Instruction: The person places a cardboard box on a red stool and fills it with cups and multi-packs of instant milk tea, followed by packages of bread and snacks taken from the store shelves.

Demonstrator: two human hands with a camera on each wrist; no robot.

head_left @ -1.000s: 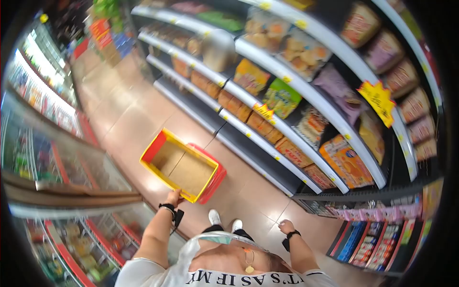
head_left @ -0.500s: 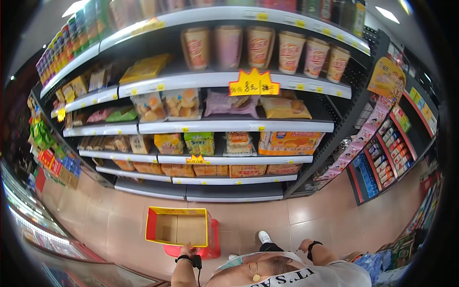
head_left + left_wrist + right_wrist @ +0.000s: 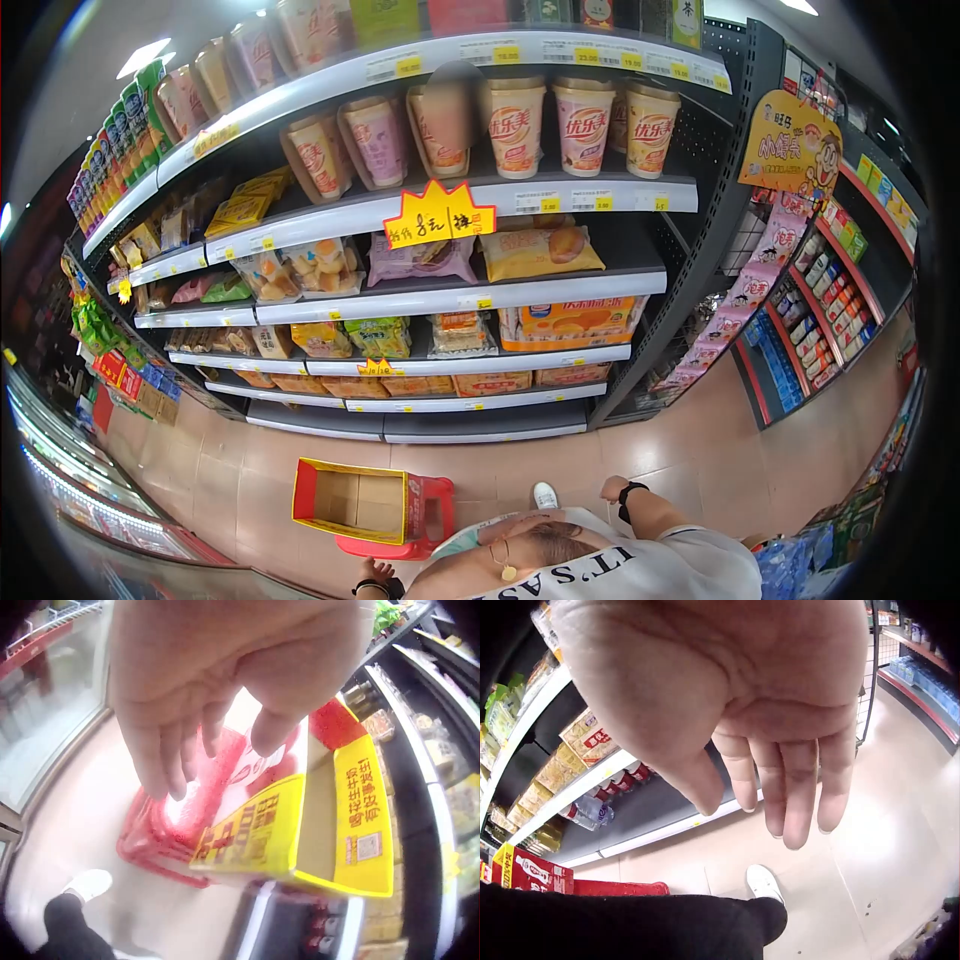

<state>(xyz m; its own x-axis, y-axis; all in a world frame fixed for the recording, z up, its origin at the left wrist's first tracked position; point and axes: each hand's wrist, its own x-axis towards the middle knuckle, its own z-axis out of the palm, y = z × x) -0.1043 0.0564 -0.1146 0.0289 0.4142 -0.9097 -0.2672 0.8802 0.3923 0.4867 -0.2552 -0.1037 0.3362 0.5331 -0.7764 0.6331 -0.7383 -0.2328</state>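
Nearest, white printed shirt [image 3: 690, 572] along the bottom of the head view, with one bare grip out at each side. Left grip [image 3: 217, 675]: fingers apart and loosely bent, nothing held, pictured over a red stool [image 3: 440, 490]; apparently just off it, though hard to be sure of contact from so steep a wrist view. Right grip [image 3: 735, 705]: fingers likewise apart, nothing held, pointing down over the tiled floor [image 3: 490, 462]. Just past the left grip, open-topped yellow-and-red box [image 3: 262, 832] resting on the stool, ahead of that grip and slightly to its left in the head view; long axis running across the person's front, roughly in line with the shelving; left grip clearly the nearer, right grip well apart, on the far side of the stool. White shoe [image 3: 544, 496] on the floor between stool and right grip. Beyond, shelf unit [image 3: 540, 294] with orange packets [image 3: 492, 384] low down, paper cups [image 3: 582, 130] in a row higher up, and a yellow starburst price sign [image 3: 440, 212] on the edge beneath them. Farther off to the right, red-edged racks [image 3: 838, 320] of small goods.
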